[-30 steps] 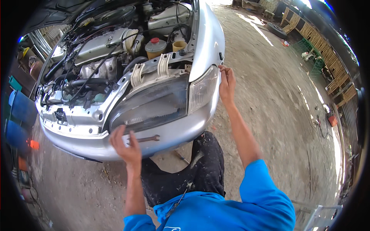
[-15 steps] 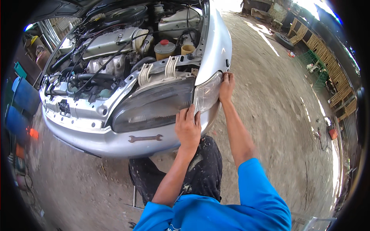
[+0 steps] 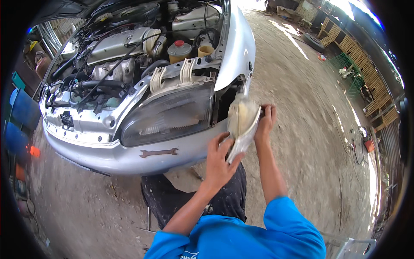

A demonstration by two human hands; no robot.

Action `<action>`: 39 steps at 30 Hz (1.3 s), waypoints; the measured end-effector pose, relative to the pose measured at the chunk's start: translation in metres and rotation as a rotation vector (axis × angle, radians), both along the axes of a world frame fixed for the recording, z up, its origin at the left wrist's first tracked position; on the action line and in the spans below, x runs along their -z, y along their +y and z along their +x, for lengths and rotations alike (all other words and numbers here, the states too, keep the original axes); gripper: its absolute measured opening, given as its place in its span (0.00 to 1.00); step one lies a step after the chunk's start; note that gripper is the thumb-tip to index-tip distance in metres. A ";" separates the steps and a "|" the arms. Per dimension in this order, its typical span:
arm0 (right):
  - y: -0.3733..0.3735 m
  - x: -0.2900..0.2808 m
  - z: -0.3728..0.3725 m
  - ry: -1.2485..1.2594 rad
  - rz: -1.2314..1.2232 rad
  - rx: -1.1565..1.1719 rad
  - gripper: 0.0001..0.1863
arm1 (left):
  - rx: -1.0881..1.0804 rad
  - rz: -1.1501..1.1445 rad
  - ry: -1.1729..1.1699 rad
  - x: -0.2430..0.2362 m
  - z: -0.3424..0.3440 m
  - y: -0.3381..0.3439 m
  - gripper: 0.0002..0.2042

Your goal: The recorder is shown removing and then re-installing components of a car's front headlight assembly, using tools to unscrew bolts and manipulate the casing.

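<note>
i hold one corner lamp (image 3: 242, 123) in front of the car's front corner, just beside the dark gap (image 3: 225, 101) between the big headlight and the fender, and it is tilted with its pale back turned up toward me. my left hand (image 3: 219, 162) is closed on its lower edge from below, and my right hand (image 3: 265, 123) is wrapped around its far side, fingers curled over the top, so both hands grip the same lamp. there is one large headlight (image 3: 168, 116) set in the silver car (image 3: 235, 47), touching nothing i hold. one rusty wrench (image 3: 158, 152) lies flat on the bumper (image 3: 108, 157) below that headlight, well apart from my hands. the hood is up, and in the engine bay i count one tank with a red cap (image 3: 178, 51) and one tan cup-shaped piece (image 3: 205, 51) just beside it. two blue barrels (image 3: 21, 116) stand by the car's far side at the left edge. my dark trousers (image 3: 172, 200) and blue sleeves (image 3: 289, 224) fill the lower part, over dirt ground (image 3: 310, 129).
</note>
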State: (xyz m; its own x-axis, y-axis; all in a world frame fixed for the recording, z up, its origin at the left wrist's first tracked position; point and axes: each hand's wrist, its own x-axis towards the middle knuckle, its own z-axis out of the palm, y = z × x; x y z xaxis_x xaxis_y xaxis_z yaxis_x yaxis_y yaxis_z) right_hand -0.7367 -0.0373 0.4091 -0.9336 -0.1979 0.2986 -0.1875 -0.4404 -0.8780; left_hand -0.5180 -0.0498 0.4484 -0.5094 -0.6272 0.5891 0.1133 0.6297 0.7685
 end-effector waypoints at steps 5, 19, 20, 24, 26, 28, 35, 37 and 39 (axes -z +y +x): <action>0.018 0.025 0.040 -0.228 -0.289 -0.075 0.07 | 0.168 0.161 -0.102 0.021 0.028 0.012 0.22; 0.050 0.000 0.004 -0.166 0.025 -0.329 0.10 | 0.097 0.243 -0.037 0.038 0.031 0.027 0.20; 0.052 -0.005 0.002 -0.256 -0.004 -0.436 0.10 | 0.058 0.228 0.007 0.040 0.028 0.025 0.20; 0.055 -0.009 0.002 -0.287 -0.039 -0.486 0.09 | 0.028 0.258 -0.071 0.031 0.036 0.016 0.16; 0.057 -0.014 0.014 -0.286 -0.053 -0.490 0.10 | 0.012 0.246 -0.119 0.004 0.040 0.008 0.16; 0.065 -0.019 0.028 -0.337 -0.136 -0.515 0.09 | 0.005 0.261 -0.122 -0.006 0.041 -0.001 0.16; 0.088 -0.038 0.072 -0.505 -0.308 -0.691 0.09 | -0.096 0.153 -0.200 0.017 0.047 0.001 0.16; 0.096 -0.036 0.076 -0.507 -0.329 -0.736 0.09 | -0.111 0.183 -0.175 0.011 0.045 0.009 0.16; 0.100 -0.040 0.083 -0.318 -0.174 -0.635 0.09 | -0.214 -0.103 -0.064 -0.001 0.044 0.010 0.16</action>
